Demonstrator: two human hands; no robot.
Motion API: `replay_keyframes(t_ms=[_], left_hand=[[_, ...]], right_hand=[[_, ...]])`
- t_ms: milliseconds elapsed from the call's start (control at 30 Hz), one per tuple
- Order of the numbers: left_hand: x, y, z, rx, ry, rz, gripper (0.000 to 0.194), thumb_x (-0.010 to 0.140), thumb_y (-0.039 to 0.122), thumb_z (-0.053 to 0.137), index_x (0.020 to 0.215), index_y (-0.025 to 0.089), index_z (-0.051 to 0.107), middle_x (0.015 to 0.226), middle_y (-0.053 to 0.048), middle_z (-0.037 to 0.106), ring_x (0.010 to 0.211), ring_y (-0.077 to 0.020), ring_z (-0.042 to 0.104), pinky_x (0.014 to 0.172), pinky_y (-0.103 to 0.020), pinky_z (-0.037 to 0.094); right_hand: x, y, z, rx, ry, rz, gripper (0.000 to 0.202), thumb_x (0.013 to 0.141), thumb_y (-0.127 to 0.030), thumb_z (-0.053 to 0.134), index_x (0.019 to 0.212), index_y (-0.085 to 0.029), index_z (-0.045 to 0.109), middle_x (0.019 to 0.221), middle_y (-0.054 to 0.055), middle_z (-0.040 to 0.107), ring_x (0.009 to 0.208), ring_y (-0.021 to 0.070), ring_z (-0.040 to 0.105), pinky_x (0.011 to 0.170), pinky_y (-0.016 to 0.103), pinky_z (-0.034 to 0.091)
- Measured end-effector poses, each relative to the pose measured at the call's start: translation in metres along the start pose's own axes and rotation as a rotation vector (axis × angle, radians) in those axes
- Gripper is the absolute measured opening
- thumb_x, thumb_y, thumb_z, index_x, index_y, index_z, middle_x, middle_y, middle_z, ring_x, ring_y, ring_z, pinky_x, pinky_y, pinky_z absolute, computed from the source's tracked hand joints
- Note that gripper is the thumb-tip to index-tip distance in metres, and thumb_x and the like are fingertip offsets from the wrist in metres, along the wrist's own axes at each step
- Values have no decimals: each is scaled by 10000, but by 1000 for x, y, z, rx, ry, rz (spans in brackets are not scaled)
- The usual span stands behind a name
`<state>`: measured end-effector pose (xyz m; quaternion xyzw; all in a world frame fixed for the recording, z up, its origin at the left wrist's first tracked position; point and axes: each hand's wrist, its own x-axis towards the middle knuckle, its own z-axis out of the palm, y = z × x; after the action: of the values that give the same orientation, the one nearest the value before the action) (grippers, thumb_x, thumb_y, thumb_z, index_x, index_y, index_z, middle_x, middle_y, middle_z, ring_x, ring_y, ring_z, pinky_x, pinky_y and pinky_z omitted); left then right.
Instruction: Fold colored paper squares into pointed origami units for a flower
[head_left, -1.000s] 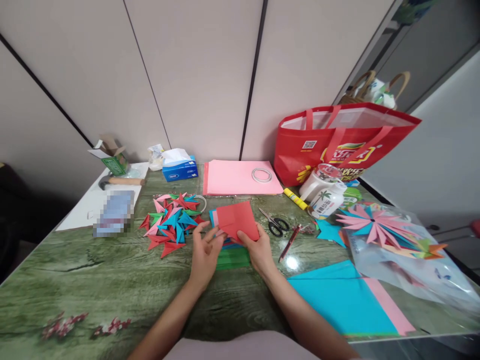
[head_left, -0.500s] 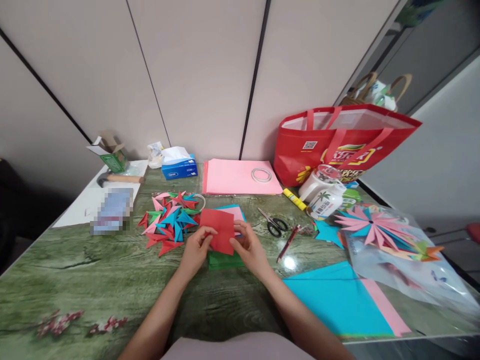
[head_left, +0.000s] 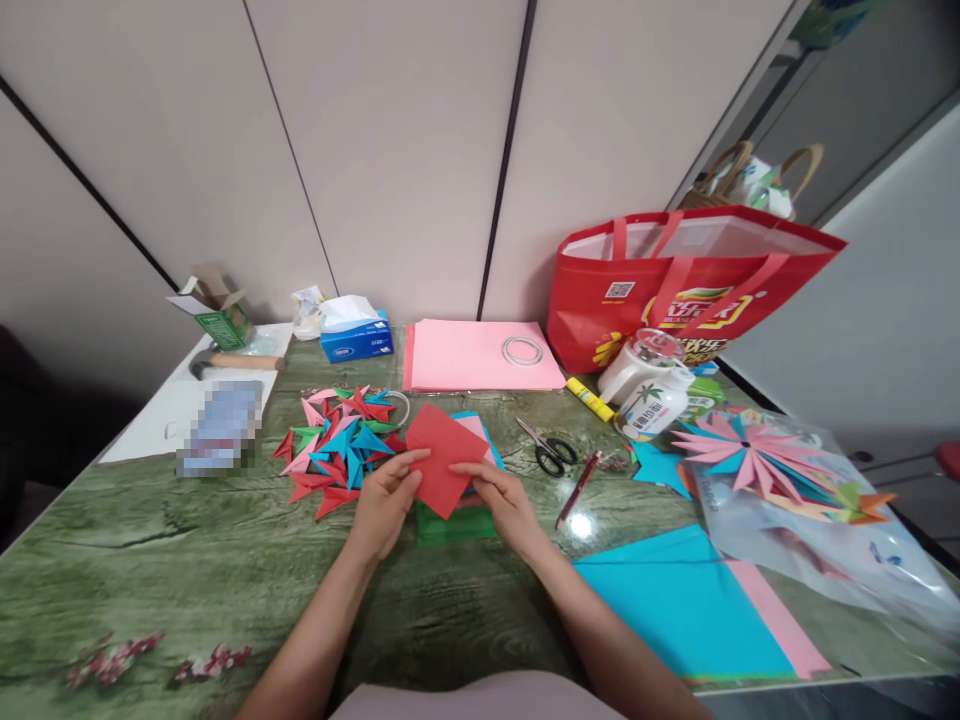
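Observation:
Between my hands is a square sheet of red paper (head_left: 445, 455), turned so that a corner points down toward me. My left hand (head_left: 386, 500) pinches its left side, and my right hand (head_left: 501, 500) grips the right side between thumb and fingers. Beneath the sheet lie green paper squares (head_left: 456, 528), with blue and pink paper (head_left: 474, 433) showing behind it. Left of the red sheet is a pile of folded paper pieces (head_left: 341, 450) in red, blue, pink and green. Black-handled scissors (head_left: 551, 452) lie to the right of my right hand.
Pink sheets (head_left: 457, 355) lie at the back beside a blue tissue box (head_left: 357, 335). To the right stand a red bag (head_left: 600, 300), a white bottle (head_left: 651, 402) and a yellow glue stick (head_left: 589, 398). Large blue paper (head_left: 675, 610) covers the front right. A hammer (head_left: 244, 361) rests left.
The red paper has been turned from square-on to a diamond-like slant. My right-hand fingers have shifted onto its right corner, while my left hand keeps its hold at the left.

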<state>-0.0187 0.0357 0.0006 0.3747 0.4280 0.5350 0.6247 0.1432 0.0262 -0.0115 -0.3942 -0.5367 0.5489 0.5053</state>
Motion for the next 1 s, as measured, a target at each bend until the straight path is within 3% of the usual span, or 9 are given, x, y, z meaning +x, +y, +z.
replay_keyframes(t_ms=[200,367,500,633,767,1000], left_hand=[[0,1,0,-27,-26,-52,352,611,195,670,960,150,660,977,-96,669,923,-223,599,782,-300,473],[-1,-2,-1,44,-127,-47,391,656,187,633,1046,160,625,967,-82,665,897,-205,599,759,-276,467],[-3,-4,2,86,-110,-67,399,642,191,644,1038,152,631,842,-63,683,845,-205,611,693,-257,481],[-6,-5,7,32,-90,-84,381,632,206,658,1009,156,645,930,-72,674,894,-222,600,727,-281,484],[-8,-5,12,15,-101,-76,389,624,221,680,1008,171,644,1093,-91,625,991,-242,566,801,-307,466],[-9,-13,13,79,-126,10,437,626,182,681,1058,166,612,1103,-97,623,1062,-253,528,883,-334,424]], right_hand=[[2,-2,-8,-292,-106,-128,220,690,-242,628,904,-269,675,1019,36,604,948,209,539,791,349,455],[1,2,-9,-328,-66,-66,181,619,-311,701,784,-235,696,790,27,672,755,189,581,676,308,467],[0,7,-4,-277,79,-11,165,616,-344,691,677,-194,659,679,10,654,628,159,578,603,277,459],[-1,8,1,-163,224,41,215,599,-341,696,659,-178,570,622,-16,592,557,130,555,546,249,452],[0,5,2,-59,243,66,209,611,-321,686,655,-184,533,585,-31,562,518,123,553,512,245,453],[-2,3,4,57,307,90,262,561,-284,720,678,-189,506,590,-48,524,516,118,552,501,259,501]])
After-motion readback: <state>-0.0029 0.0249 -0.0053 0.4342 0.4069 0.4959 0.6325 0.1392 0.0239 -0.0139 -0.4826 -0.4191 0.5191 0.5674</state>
